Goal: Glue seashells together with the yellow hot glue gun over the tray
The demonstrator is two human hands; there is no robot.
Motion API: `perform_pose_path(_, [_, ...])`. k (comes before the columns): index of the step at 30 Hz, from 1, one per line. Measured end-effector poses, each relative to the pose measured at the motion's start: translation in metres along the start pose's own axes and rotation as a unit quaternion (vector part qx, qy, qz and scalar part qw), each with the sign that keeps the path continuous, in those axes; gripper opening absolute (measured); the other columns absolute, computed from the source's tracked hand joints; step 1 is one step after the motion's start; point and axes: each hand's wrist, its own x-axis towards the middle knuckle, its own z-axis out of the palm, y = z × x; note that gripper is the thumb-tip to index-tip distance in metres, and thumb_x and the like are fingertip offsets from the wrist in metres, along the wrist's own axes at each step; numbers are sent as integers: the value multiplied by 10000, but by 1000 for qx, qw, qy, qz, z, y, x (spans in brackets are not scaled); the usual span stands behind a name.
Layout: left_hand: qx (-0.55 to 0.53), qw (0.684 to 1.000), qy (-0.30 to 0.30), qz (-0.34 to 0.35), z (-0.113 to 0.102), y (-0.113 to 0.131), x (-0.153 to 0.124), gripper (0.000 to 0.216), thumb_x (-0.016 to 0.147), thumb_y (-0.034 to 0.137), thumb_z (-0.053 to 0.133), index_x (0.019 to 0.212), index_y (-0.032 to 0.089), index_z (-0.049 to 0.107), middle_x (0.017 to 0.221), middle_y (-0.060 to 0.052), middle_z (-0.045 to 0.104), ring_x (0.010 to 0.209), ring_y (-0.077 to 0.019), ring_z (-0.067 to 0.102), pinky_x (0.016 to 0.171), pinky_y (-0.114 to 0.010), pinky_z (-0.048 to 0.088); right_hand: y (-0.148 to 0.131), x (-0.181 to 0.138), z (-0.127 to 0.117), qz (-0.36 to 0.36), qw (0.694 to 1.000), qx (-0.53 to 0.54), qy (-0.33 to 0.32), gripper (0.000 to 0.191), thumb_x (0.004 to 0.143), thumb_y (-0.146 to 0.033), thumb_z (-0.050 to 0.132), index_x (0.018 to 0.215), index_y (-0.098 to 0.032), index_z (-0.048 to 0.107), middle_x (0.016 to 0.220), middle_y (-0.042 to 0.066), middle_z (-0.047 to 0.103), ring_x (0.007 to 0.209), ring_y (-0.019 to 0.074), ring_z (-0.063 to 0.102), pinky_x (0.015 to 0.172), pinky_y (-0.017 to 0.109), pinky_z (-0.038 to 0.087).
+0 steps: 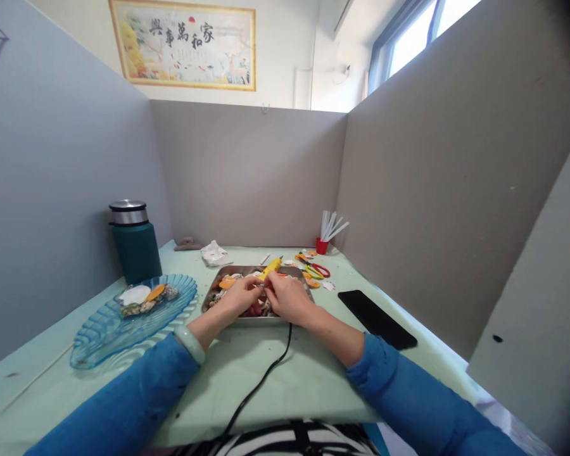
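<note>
Both of my hands are over a metal tray (pixel 209 296) filled with several shells and small orange pieces. My right hand (pixel 289 297) is closed around a yellow glue gun (pixel 270 268), whose nozzle points away from me and whose black cord (pixel 261 383) runs back toward me. My left hand (pixel 240 296) is curled beside it, fingertips pinched on a small piece I cannot make out, touching the right hand's fingers. A pale green bangle (pixel 190 343) circles my left wrist.
A blue glass dish (pixel 104 329) with shells lies at the left, a dark green flask (pixel 133 244) behind it. Scissors (pixel 316 269), a red cup of white sticks (pixel 323 240), a crumpled tissue (pixel 215 253) and a black phone (pixel 376 318) lie around. Partition walls enclose the table.
</note>
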Motion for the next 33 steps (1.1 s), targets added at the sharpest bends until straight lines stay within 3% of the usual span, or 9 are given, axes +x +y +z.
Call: perform_pose_path(33, [19, 1000, -3, 2, -1, -2, 1, 141, 731, 248, 530, 815, 148, 585, 422, 42, 533, 392, -107, 528, 422, -186, 392, 1, 0, 0, -19, 999, 17, -40, 163, 878, -223, 385, 975, -177, 508, 824, 52, 654, 734, 165, 594, 606, 245, 316])
